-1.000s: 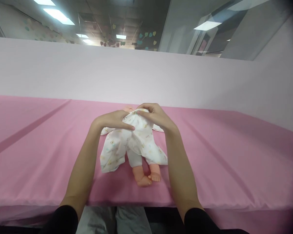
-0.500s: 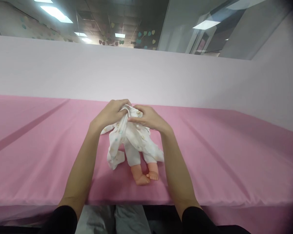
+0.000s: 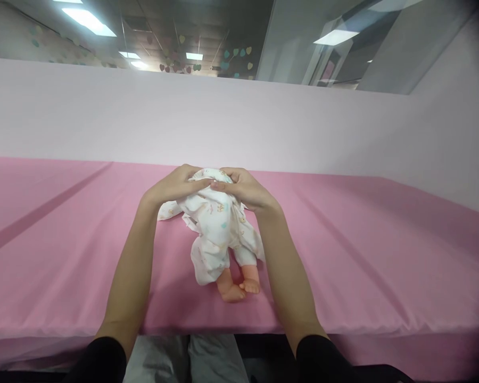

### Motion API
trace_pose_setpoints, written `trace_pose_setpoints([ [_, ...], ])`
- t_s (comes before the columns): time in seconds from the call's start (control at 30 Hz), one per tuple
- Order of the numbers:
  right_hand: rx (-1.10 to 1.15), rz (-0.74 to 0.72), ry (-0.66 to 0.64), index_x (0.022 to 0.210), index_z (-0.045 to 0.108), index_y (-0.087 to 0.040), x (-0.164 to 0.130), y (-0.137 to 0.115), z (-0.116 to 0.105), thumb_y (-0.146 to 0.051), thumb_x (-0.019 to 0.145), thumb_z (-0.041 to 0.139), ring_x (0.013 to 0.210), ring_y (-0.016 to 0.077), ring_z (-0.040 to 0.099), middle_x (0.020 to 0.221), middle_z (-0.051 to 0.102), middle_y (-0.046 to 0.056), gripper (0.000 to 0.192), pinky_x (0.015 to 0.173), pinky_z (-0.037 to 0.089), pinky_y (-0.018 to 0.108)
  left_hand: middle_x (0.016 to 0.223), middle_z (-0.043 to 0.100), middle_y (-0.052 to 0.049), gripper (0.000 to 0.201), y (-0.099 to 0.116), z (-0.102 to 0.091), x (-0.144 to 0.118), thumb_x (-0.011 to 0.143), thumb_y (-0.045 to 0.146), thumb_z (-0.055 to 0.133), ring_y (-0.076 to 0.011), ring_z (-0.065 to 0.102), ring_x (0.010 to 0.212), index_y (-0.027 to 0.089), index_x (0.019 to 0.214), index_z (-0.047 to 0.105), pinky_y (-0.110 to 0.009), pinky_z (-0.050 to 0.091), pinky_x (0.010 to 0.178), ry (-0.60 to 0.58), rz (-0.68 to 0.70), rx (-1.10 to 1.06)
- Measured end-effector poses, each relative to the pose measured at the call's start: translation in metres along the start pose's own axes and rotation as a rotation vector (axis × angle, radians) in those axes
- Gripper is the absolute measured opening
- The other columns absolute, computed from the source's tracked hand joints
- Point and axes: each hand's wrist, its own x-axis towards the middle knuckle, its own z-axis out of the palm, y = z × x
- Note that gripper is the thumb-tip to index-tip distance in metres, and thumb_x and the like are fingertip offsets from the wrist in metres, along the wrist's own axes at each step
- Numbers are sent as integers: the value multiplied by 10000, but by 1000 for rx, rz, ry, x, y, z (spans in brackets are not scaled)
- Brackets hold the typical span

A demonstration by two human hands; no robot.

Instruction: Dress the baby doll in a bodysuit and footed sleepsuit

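Dressing a doll on a padded surface. The doll lies on its back on the pink sheet, bare feet toward the viewer, head hidden behind the hands. The left hand and right hand meet at the doll's upper chest, each pinching an edge of the printed white garment and drawing the two fronts together. The garment already covers trunk and legs. One sleeve appears to lie loose to the left; the front below the hands looks unfastened, so closing it seems to remain. A pale wall stands behind.
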Motion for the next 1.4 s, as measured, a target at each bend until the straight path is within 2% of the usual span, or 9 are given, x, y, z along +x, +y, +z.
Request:
trace_pose_setpoints([
  [0.17,27,24,71,779,657,-158,-1,-1,2,-416,583,818,611,128,565,707,620,11,362,523,437,219,608,514,12,210,1,-1,-2,681,352,652,-108,464,539,171,662,548,-228,318,462,-56,-46,36],
  [0.33,35,-39,100,879,652,-162,2,4,-1,-415,628,789,713,152,602,816,646,33,382,599,478,247,688,523,6,41,-4,9,7,690,214,504,-118,471,610,179,670,511,-236,346,509,199,108,75],
  [0.53,-48,-41,-50,1000,623,-176,-1,2,-2,-307,601,811,831,191,617,908,649,32,460,677,520,295,667,521,1,142,-9,13,14,612,124,403,-128,465,592,197,691,496,-245,357,505,306,149,23],
  [0.63,-53,9,-86,958,624,-183,-2,-1,0,-331,651,784,695,162,602,787,632,6,376,607,517,285,662,527,4,145,-7,13,14,612,124,397,-131,487,604,190,691,499,-241,370,506,379,152,-17],
  [0.77,18,48,33,798,608,-169,0,0,-2,-370,650,784,403,75,397,509,448,-71,306,409,412,228,682,553,1,79,-3,8,9,692,229,470,-136,515,605,184,723,528,-234,378,488,156,69,-28],
  [0.87,15,32,127,752,618,-151,3,3,-6,-339,603,813,425,64,418,551,484,-52,309,406,391,207,731,604,-5,189,-2,6,5,675,334,605,-143,542,602,194,802,590,-233,385,471,-56,-30,40],
  [1.0,27,-8,127,835,638,-158,5,7,-5,-353,666,770,670,128,588,804,621,26,290,612,502,264,598,529,1,192,-7,8,6,687,370,630,-116,469,494,188,671,570,-233,319,405,100,-66,154],
  [1.13,41,-47,105,913,625,-173,8,10,0,-361,778,674,871,153,593,957,627,46,237,843,479,336,544,447,4,209,-13,9,10,733,309,546,-108,434,482,178,579,491,-229,298,411,308,-57,195],
  [1.4,126,-68,230,804,571,-183,9,8,2,-361,690,739,694,112,529,749,556,-31,270,638,427,230,633,500,7,219,-10,9,11,788,361,513,-89,434,528,163,695,525,-193,289,437,236,-17,6],
])
